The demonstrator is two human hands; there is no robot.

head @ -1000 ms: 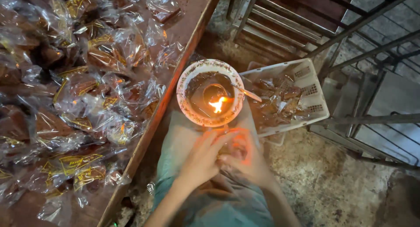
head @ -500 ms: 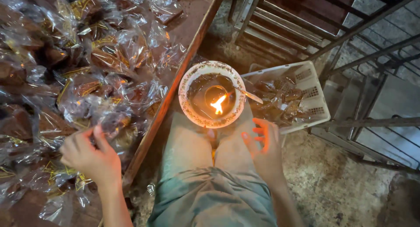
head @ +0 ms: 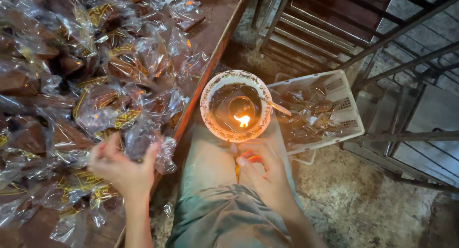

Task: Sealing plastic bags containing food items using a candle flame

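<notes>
A clear cellophane packet holding a dark brown block (head: 143, 143) lies at the near edge of a heap of like packets, crinkled and glossy, by the wooden tray's rim. A round white bowl with a speckled rim (head: 235, 106) stands upright on the person's knees, a small flame (head: 243, 120) burning inside.
</notes>
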